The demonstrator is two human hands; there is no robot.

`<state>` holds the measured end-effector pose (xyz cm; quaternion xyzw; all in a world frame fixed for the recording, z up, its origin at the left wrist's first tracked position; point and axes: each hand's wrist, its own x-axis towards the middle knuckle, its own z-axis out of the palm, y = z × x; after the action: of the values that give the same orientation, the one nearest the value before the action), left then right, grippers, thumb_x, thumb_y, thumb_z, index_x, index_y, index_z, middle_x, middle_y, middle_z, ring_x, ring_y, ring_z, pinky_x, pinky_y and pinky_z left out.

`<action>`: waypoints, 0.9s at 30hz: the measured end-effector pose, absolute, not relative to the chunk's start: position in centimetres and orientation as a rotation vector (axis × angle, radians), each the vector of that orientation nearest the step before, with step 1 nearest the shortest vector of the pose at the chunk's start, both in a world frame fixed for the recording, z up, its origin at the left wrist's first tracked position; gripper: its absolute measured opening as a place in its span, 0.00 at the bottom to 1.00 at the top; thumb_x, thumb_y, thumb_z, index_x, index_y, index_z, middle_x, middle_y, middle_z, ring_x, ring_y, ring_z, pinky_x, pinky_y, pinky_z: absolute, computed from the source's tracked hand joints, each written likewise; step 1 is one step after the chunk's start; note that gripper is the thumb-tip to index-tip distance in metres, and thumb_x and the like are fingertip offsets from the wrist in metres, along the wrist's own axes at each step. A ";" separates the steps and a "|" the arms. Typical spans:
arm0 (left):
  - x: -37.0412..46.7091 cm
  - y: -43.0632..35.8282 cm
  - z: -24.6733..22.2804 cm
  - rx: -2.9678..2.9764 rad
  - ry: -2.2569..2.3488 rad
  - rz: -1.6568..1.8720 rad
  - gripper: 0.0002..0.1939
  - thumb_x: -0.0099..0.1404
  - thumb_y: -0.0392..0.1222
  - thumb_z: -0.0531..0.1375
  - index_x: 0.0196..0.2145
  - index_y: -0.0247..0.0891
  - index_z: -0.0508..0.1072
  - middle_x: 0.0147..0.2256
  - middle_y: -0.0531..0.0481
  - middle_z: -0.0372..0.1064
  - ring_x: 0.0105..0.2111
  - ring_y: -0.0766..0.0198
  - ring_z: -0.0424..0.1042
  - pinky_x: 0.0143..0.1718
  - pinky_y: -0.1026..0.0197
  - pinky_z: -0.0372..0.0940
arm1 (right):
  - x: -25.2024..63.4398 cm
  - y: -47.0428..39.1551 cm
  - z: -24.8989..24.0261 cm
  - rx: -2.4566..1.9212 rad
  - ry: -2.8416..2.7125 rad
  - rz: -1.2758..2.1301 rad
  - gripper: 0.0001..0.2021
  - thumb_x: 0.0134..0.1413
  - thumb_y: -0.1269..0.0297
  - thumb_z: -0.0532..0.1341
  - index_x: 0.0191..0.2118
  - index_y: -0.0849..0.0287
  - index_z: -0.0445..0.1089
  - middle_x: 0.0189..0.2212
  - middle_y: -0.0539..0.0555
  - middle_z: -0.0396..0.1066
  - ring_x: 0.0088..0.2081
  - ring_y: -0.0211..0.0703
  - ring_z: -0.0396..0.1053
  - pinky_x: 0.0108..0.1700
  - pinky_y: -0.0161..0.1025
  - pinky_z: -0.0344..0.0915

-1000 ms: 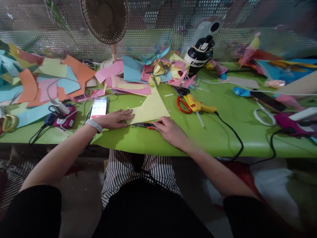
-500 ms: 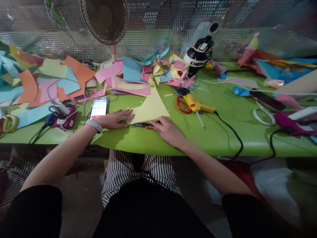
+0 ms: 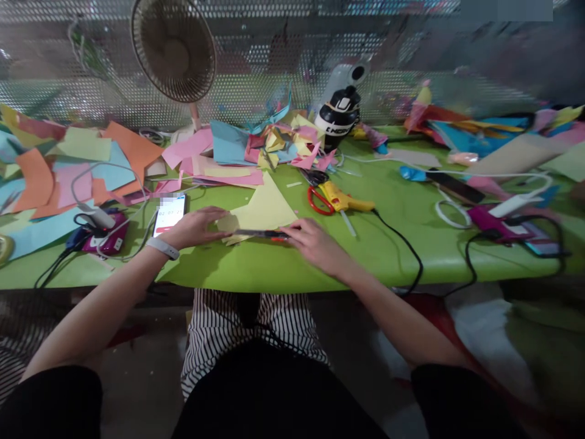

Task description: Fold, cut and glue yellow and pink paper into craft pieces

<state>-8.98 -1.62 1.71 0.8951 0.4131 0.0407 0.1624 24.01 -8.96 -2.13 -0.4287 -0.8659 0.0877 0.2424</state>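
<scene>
A pale yellow sheet of paper (image 3: 265, 207) with a pointed top lies on the green table in front of me. My left hand (image 3: 205, 225) grips its left end, where the paper curls up between thumb and fingers. The fingers of my right hand (image 3: 308, 239) are closed on the right end of a slim dark tool with a red part (image 3: 260, 233), which looks like a cutter knife. This tool lies across the lower edge of the paper, its left tip close to my left fingers.
To the right are red-handled scissors (image 3: 320, 201) and a yellow glue gun (image 3: 347, 200) with a black cord. A phone (image 3: 170, 214) lies beside my left wrist. Coloured paper, a black bottle (image 3: 337, 116) and a fan (image 3: 173, 52) stand behind; power strips lie at both sides.
My left hand has gone from lying flat on the paper to gripping its left end, which has lifted and curled. The view has shifted to the right.
</scene>
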 end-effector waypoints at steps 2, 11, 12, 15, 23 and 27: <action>-8.5 -1.5 1.7 2.572 1.329 0.180 0.37 0.64 0.64 0.55 0.60 0.34 0.68 0.58 0.37 0.65 0.56 0.48 0.67 0.58 0.51 0.61 | 25.1 -7.7 -1.8 -1.254 -2.256 0.214 0.18 0.68 0.60 0.52 0.57 0.54 0.71 0.45 0.60 0.68 0.49 0.53 0.67 0.54 0.53 0.67; -7.4 0.3 2.8 2.333 1.369 0.105 0.26 0.56 0.55 0.62 0.48 0.37 0.75 0.35 0.44 0.74 0.34 0.56 0.73 0.34 0.58 0.65 | 25.5 0.1 -1.4 -1.905 -1.954 -0.092 0.17 0.66 0.67 0.50 0.47 0.58 0.76 0.43 0.65 0.69 0.47 0.59 0.67 0.44 0.52 0.67; -7.4 0.3 3.0 2.297 1.364 0.123 0.24 0.57 0.54 0.61 0.48 0.38 0.75 0.34 0.45 0.74 0.33 0.56 0.73 0.34 0.58 0.65 | 25.2 0.5 -1.3 -1.967 -1.958 -0.085 0.17 0.66 0.67 0.50 0.48 0.59 0.76 0.44 0.67 0.68 0.48 0.60 0.67 0.44 0.52 0.67; -8.3 0.6 3.7 2.169 1.327 0.229 0.23 0.56 0.52 0.63 0.48 0.40 0.75 0.31 0.49 0.73 0.31 0.59 0.72 0.33 0.60 0.65 | 24.3 0.7 -0.9 -2.066 -2.010 -0.031 0.15 0.65 0.67 0.53 0.49 0.62 0.75 0.48 0.70 0.68 0.51 0.63 0.66 0.45 0.55 0.66; -11.4 4.2 6.1 1.596 1.349 0.925 0.22 0.50 0.40 0.70 0.44 0.36 0.74 0.28 0.53 0.71 0.28 0.66 0.72 0.33 0.61 0.72 | 23.7 -0.3 -1.3 -1.492 -2.394 0.185 0.31 0.62 0.48 0.58 0.64 0.60 0.63 0.65 0.65 0.59 0.65 0.61 0.55 0.65 0.60 0.51; -9.2 5.9 6.1 1.447 1.489 0.999 0.16 0.56 0.33 0.66 0.44 0.34 0.72 0.29 0.51 0.73 0.26 0.69 0.73 0.34 0.63 0.72 | 23.4 -0.7 -1.7 -1.313 -2.653 0.541 0.48 0.54 0.34 0.59 0.70 0.63 0.50 0.71 0.63 0.45 0.70 0.58 0.45 0.70 0.57 0.43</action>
<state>-9.21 5.94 6.09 0.5739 0.5905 0.3961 0.4064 23.39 -0.69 -1.69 -0.4355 -0.8796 0.1795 0.0663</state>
